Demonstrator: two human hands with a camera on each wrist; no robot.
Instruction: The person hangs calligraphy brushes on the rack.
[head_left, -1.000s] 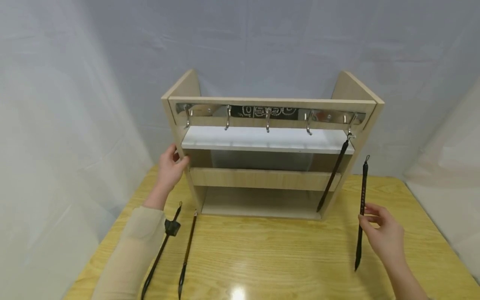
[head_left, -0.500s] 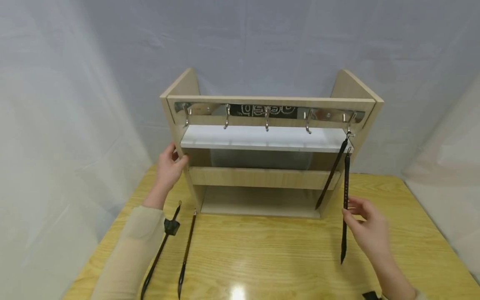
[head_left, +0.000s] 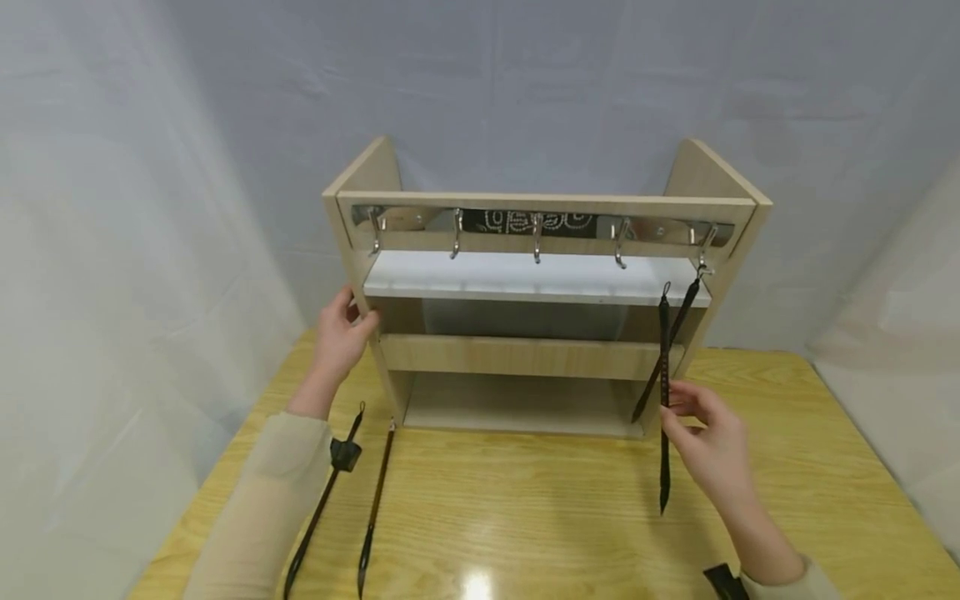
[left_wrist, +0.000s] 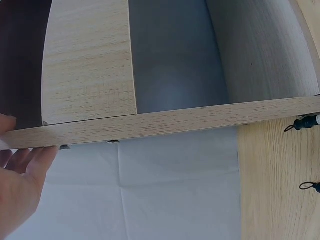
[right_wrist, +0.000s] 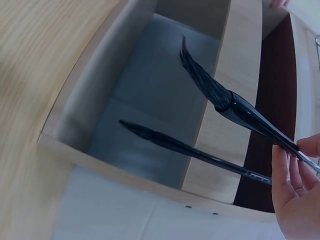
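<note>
My right hand (head_left: 711, 442) pinches a dark calligraphy brush (head_left: 664, 337) by its handle, bristles down and loop up, in front of the right part of a wooden desk shelf (head_left: 532, 358). In the right wrist view its black bristles (right_wrist: 202, 80) hang over the shelf's opening. Behind it a second calligraphy brush (head_left: 686, 302) hangs slanted from the rightmost metal hook (head_left: 707, 242). My left hand (head_left: 339, 337) grips the shelf's left side panel (left_wrist: 175, 122), thumb in front and fingers on the outer side.
Two more calligraphy brushes lie on the wooden table (head_left: 525, 508) at the left, the brown brush (head_left: 381, 479) beside the darker brush (head_left: 311, 521). Several other hooks line the metal rail (head_left: 420, 220) with no brush on them. Pale sheeting (head_left: 525, 92) hangs behind.
My right hand has moved left with the brush, from beside the shelf to in front of its right part, and the brush now crosses the hanging one in view. The left hand stays put.
</note>
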